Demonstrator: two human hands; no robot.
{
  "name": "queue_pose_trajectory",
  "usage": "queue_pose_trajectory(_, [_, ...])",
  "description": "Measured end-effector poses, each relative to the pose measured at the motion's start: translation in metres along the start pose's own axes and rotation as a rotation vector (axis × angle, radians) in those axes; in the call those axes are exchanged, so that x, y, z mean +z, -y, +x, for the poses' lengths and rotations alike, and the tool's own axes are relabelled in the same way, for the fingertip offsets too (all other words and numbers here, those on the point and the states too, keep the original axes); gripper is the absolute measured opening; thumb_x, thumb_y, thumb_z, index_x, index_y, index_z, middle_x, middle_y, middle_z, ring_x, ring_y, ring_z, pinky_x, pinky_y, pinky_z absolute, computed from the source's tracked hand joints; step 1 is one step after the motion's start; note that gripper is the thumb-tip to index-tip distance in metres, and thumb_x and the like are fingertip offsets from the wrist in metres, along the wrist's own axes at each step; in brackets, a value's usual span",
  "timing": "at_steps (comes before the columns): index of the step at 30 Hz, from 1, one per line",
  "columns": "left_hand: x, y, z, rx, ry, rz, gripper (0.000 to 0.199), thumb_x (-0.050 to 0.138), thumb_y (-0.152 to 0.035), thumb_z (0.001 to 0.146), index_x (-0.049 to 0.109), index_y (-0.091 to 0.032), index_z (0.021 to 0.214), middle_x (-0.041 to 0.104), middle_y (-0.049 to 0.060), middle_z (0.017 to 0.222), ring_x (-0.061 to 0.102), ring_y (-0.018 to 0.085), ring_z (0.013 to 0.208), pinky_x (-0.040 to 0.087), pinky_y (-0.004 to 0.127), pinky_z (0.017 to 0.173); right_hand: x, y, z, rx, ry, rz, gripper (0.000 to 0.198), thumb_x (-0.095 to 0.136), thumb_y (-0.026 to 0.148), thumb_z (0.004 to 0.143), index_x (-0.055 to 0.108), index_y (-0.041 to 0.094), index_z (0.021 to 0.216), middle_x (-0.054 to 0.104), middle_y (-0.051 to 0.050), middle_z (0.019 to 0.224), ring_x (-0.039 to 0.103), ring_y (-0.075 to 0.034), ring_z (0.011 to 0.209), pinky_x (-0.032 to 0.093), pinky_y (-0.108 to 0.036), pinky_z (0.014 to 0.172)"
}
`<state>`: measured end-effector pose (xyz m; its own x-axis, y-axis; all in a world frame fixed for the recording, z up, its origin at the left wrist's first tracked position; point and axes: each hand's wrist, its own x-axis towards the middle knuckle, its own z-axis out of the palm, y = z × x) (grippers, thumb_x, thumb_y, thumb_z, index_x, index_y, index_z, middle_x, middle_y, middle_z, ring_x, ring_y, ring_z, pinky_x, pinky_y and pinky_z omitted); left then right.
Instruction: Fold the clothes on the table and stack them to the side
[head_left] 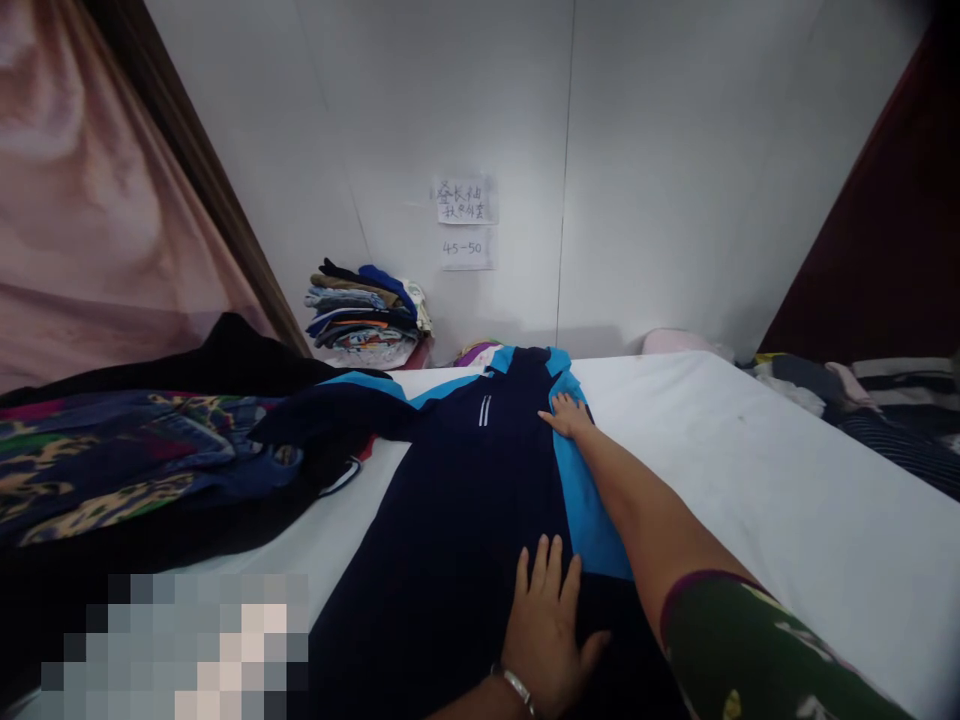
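Note:
A navy jacket (pixel 480 500) with bright blue panels lies spread before me, its collar at the far end. Its left-hand sleeve (pixel 345 410) stretches out over other clothes. Along the right edge runs a bright blue strip; I cannot tell whether it is a folded sleeve. My left hand (pixel 547 625), with a bracelet at the wrist, rests flat on the lower part of the jacket, fingers stretched. Farther up, my right hand (pixel 568 415) lies with spread fingers on the blue part near the shoulder. Neither hand grips anything.
Dark and patterned clothes (pixel 150 460) lie heaped at the left. A stack of folded clothes (pixel 367 315) stands by the wall, below and left of paper notes (pixel 466 220). More clothes (pixel 892 400) sit right of the white-covered table (pixel 750 480). A pixelated patch hides the lower left.

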<state>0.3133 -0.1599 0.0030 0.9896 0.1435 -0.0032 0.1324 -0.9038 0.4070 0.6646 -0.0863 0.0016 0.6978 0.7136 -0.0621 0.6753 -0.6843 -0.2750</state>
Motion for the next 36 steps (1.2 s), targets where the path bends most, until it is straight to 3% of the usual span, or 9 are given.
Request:
queue_pose_trajectory(5, [-0.002,-0.002,0.001,-0.015,0.01,-0.007,0.075,0.04,-0.063,0.084,0.026,-0.025,0.147,0.008,0.009,0.155,0.001,0.03,0.142,0.006,0.055,0.115,-0.01,0.0,-0.006,-0.016,0.003,-0.006,0.075,0.017,0.065,0.09,0.032,0.015,0.144,0.022,-0.012,0.153,0.016,-0.028,0.141,0.013,-0.046,0.111])
queue_pose_trajectory(11, [-0.002,-0.002,0.0,-0.008,-0.016,0.001,0.074,0.04,-0.063,0.084,0.025,-0.026,0.147,0.008,0.008,0.155,0.002,0.029,0.142,0.007,0.054,0.116,-0.013,-0.007,-0.023,0.019,-0.061,-0.02,0.078,0.015,0.064,0.09,0.019,0.011,0.148,0.012,-0.013,0.156,0.005,-0.027,0.143,0.008,-0.047,0.112])
queue_pose_trajectory(15, [-0.002,-0.003,0.001,-0.008,-0.031,0.013,0.076,0.038,-0.065,0.084,0.026,-0.024,0.147,0.011,0.01,0.155,0.004,0.03,0.143,0.008,0.056,0.115,-0.004,-0.012,-0.026,0.044,0.001,-0.021,0.076,0.023,0.063,0.09,0.026,0.012,0.146,0.015,-0.012,0.155,0.009,-0.027,0.143,0.01,-0.049,0.112])
queue_pose_trajectory(19, [-0.002,-0.007,0.002,-0.014,-0.052,0.027,0.077,0.036,-0.067,0.084,0.03,-0.022,0.146,0.014,0.011,0.155,0.005,0.029,0.143,0.007,0.054,0.116,-0.013,-0.007,-0.031,0.058,0.009,-0.016,0.075,0.02,0.063,0.09,0.031,0.012,0.144,0.02,-0.014,0.154,0.014,-0.029,0.141,0.015,-0.053,0.11])
queue_pose_trajectory(22, [-0.002,-0.009,0.001,-0.014,-0.06,0.022,0.077,0.035,-0.068,0.083,0.032,-0.022,0.145,0.016,0.011,0.155,0.006,0.028,0.143,0.007,0.052,0.116,-0.023,-0.003,-0.054,0.039,-0.047,-0.021,0.073,0.013,0.061,0.092,0.03,0.014,0.144,0.019,-0.014,0.154,0.013,-0.029,0.142,0.015,-0.054,0.109])
queue_pose_trajectory(27, [-0.014,-0.009,0.004,-0.04,-0.036,-0.022,0.073,0.034,-0.067,0.085,0.039,-0.022,0.141,0.028,0.012,0.152,0.017,0.028,0.142,0.014,0.052,0.115,-0.021,-0.003,-0.129,-0.113,-0.13,-0.069,0.071,0.021,0.062,0.091,0.03,0.016,0.144,0.022,-0.012,0.154,0.012,-0.026,0.142,0.01,-0.048,0.112])
queue_pose_trajectory(32, [-0.053,0.004,0.048,-0.101,-0.214,0.021,0.047,0.029,-0.045,0.094,0.054,-0.022,0.126,0.047,0.007,0.141,0.037,0.022,0.132,0.032,0.044,0.107,-0.007,-0.004,-0.189,-0.177,-0.12,-0.121,0.076,0.022,0.063,0.09,0.03,0.011,0.145,0.024,-0.016,0.152,0.014,-0.028,0.142,0.012,-0.046,0.112])
queue_pose_trajectory(36, [-0.072,0.025,0.107,-0.11,-0.259,0.158,0.046,0.03,-0.038,0.094,0.05,-0.021,0.131,0.041,0.005,0.146,0.031,0.021,0.136,0.025,0.044,0.11,0.003,-0.001,-0.205,-0.148,-0.042,-0.105,0.078,0.021,0.063,0.09,0.027,0.009,0.146,0.021,-0.015,0.153,0.012,-0.028,0.142,0.009,-0.045,0.113])
